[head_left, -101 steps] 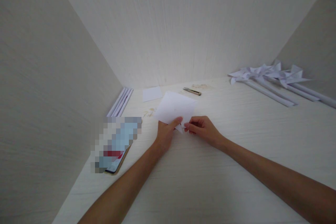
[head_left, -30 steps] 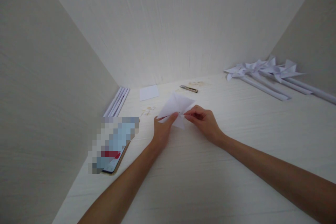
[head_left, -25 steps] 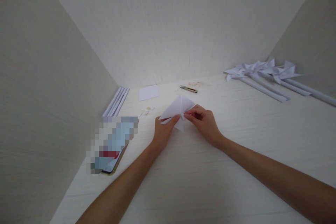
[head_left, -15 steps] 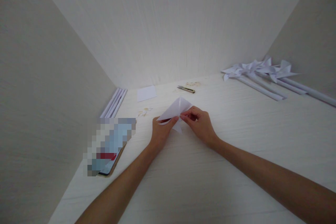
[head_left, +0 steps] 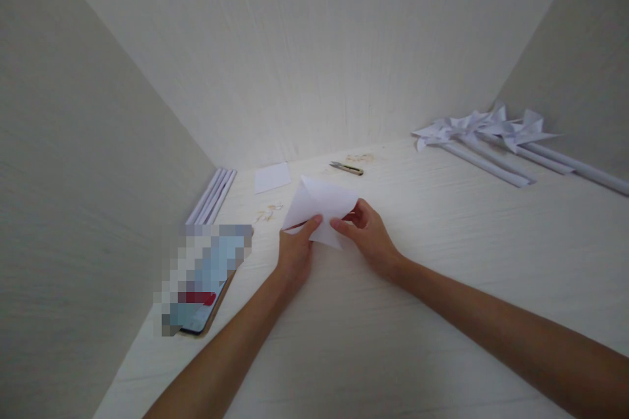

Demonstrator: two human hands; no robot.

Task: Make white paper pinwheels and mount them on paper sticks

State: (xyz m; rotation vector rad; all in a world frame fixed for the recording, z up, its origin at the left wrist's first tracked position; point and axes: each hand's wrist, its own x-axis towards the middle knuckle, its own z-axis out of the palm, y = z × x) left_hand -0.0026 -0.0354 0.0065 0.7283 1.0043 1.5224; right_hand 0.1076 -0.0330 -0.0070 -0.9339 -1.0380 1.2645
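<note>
Both hands meet over the middle of the desk point(head_left: 442, 288), the left hand point(head_left: 295, 252) and the right hand point(head_left: 368, 239) side by side, each pinching the near edge of a folded paper sheet point(head_left: 322, 206) held between them. Left of the hands a phone point(head_left: 199, 314) lies near the side wall, and behind it a bundle of rolled paper sticks point(head_left: 211, 196) lies along that wall. Behind the sheet lie a small paper square point(head_left: 272, 177) and, to its right, a utility knife point(head_left: 346, 168). Far right, paper pinwheels point(head_left: 486, 134) lie together by the back corner.
</note>
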